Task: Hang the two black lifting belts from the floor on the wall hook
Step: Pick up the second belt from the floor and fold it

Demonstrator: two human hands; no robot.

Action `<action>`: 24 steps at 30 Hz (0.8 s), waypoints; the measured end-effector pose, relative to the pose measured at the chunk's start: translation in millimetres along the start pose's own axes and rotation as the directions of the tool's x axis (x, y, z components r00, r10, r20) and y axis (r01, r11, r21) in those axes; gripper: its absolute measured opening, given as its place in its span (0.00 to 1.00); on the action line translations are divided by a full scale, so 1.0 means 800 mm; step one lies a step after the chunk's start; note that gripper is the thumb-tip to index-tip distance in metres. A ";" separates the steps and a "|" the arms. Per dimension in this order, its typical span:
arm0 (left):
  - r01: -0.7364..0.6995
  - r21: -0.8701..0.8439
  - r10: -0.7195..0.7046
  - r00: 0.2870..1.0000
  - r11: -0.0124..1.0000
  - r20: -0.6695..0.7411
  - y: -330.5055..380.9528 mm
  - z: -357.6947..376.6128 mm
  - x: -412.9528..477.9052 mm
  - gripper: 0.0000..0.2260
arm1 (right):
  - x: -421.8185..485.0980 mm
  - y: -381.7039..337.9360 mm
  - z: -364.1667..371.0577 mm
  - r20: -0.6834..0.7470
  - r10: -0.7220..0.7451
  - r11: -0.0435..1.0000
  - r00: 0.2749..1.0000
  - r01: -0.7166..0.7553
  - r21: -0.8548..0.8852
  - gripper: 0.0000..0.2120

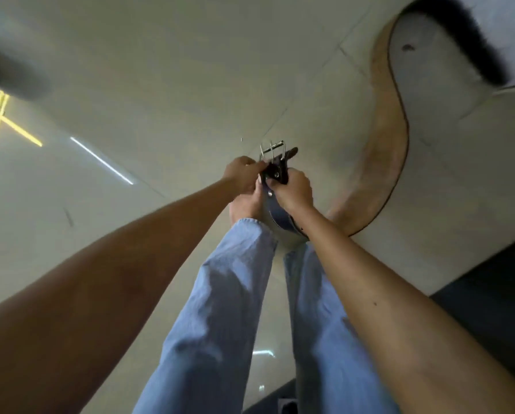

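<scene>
i'm gripping the buckle end of one black belt (275,171) with both left hand (244,174) and right hand (295,189) closed, lifting evenly so the far tan-lined tail (384,130) isn't dragging on the floor (160,85).

Floor tiles (166,85): pale, glossy, mirror strip lights. Belt buckle (272,150): shiny chrome-like metal, two prongs. Buckle strap (275,171): dark leather-look, slight sheen, metal rivet. Second belt (384,138): inner face tan, matt, suede-like; outer edge black. Trouser legs (220,294): light blue woven cloth, matt, creased.
</scene>
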State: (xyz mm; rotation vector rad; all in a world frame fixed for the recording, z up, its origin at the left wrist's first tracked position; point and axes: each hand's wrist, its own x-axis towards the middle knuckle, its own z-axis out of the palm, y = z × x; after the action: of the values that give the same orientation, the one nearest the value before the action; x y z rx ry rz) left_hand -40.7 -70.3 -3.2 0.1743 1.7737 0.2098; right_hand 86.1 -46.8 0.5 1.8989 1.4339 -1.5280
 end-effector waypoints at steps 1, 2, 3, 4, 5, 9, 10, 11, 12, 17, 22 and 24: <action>0.020 -0.088 -0.019 1.000 0.996 0.021 0.012 -0.004 -0.030 0.15 | -0.024 -0.012 -0.020 -0.016 -0.004 0.998 1.000 0.005 0.060 0.13; 0.028 -0.178 -0.020 0.999 0.984 0.044 0.028 -0.008 -0.064 0.16 | -0.052 -0.027 -0.041 -0.043 -0.003 0.993 0.999 0.008 0.121 0.13; 0.016 -0.252 0.000 0.998 0.968 0.063 0.046 -0.012 -0.099 0.17 | -0.081 -0.042 -0.063 -0.072 0.004 0.982 0.997 0.009 0.188 0.13; -0.018 -0.305 0.042 0.996 0.952 0.074 0.067 -0.016 -0.137 0.17 | -0.113 -0.059 -0.086 -0.095 0.012 0.963 0.995 0.014 0.268 0.12; -0.064 -0.346 0.098 0.992 0.936 0.080 0.090 -0.020 -0.175 0.16 | -0.145 -0.076 -0.111 -0.118 -0.001 0.935 0.993 0.042 0.352 0.09; -0.271 -0.445 0.356 0.927 0.854 0.120 0.182 -0.044 -0.341 0.13 | -0.282 -0.150 -0.222 -0.192 -0.007 0.808 0.981 0.119 0.578 0.16; -0.330 -0.443 0.427 0.894 0.834 0.137 0.207 -0.051 -0.385 0.14 | -0.316 -0.167 -0.251 -0.196 -0.010 0.771 0.981 0.132 0.623 0.18; -0.388 -0.438 0.491 0.858 0.811 0.150 0.231 -0.058 -0.429 0.14 | -0.353 -0.184 -0.281 -0.207 -0.030 0.737 0.978 0.162 0.657 0.14; -0.446 -0.429 0.552 0.818 0.786 0.160 0.255 -0.065 -0.474 0.14 | -0.390 -0.201 -0.310 -0.238 -0.066 0.704 0.969 0.214 0.677 0.09; -0.702 -0.417 0.796 0.599 0.577 0.093 0.331 -0.085 -0.691 0.17 | -0.600 -0.267 -0.436 -0.411 -0.301 0.578 0.860 0.508 0.639 0.13; -0.889 -0.393 0.947 0.301 0.237 -0.110 0.362 -0.080 -0.873 0.17 | -0.767 -0.277 -0.521 -0.590 -0.525 0.480 0.614 0.786 0.391 0.14; -0.930 -0.348 0.967 0.188 0.118 -0.174 0.368 -0.066 -0.923 0.17 | -0.806 -0.260 -0.539 -0.611 -0.579 0.403 0.540 0.841 0.361 0.10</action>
State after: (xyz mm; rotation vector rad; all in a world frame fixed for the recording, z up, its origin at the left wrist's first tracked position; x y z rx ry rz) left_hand 63.6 42.6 778.2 1.0638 1.1846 1.5014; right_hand 196.9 45.9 790.6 2.1222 2.4491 -2.3718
